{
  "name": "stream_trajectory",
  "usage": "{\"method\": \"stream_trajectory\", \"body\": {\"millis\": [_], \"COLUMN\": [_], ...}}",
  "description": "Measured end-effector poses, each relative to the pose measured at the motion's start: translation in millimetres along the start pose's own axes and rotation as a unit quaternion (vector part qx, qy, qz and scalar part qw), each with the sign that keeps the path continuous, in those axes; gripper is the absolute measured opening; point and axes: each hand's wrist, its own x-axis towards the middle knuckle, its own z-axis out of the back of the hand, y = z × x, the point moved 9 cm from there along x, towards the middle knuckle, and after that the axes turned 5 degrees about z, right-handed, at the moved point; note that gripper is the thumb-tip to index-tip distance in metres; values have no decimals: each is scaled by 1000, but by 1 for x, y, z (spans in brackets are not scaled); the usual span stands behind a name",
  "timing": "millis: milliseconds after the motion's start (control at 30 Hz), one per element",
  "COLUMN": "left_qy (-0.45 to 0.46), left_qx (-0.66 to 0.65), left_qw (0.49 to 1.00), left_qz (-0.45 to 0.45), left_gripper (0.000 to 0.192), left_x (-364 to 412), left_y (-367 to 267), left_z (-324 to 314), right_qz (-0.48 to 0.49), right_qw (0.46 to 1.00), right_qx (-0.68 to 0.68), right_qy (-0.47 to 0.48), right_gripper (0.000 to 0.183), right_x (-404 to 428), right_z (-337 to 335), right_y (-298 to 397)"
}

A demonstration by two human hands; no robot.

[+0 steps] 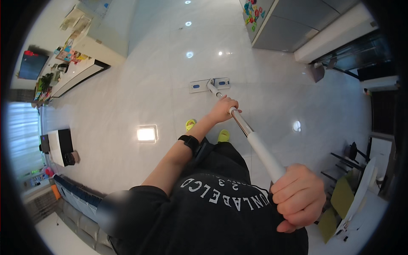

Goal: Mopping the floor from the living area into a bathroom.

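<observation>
A flat mop head (196, 86) with a white plate and blue parts lies on the tiled floor in front of my feet. Its mop pole (264, 153), part metal and part white sleeve, slants from the head towards the lower right. Lower down the pole, near the mop head, my left hand (225, 109) is closed around it; a black watch is on that wrist. My right hand (299, 197) grips the white upper end, close to the camera and beside my black T-shirt. The pad under the mop plate cannot be made out.
Yellow-green slippers (223, 136) are on my feet. A grey cabinet (287, 28) with colourful magnets stands at upper right, a white counter (79, 75) at upper left. A grey sofa (75, 228) is lower left; green chairs (342, 194) and a table are at right.
</observation>
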Motion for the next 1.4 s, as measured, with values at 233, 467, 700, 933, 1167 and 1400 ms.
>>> {"method": "stream_trajectory", "body": {"millis": [233,467,700,933,1167,1400], "left_qy": [-56,-141,-162,-152,-154,-208], "left_qx": [36,-26,-37,-33,-55,-57], "left_qw": [996,984,978,978,974,964], "left_qz": [52,101,129,140,154,154], "left_gripper": [24,24,25,23,23,23], "left_x": [31,87,164,239,272,314], "left_y": [43,103,180,247,318,325], "left_z": [13,64,121,191,231,245], "right_qz": [35,3,-26,-81,-71,-79], "right_qw": [998,998,994,995,989,986], "right_qx": [-35,-35,-21,10,-43,-144], "right_qy": [41,53,105,65,120,-13], "right_gripper": [20,19,20,22,32,23], "right_x": [-2,6,46,91,80,87], "right_z": [24,62,117,182,186,248], "right_y": [-34,-110,-205,-309,-412,-417]}}
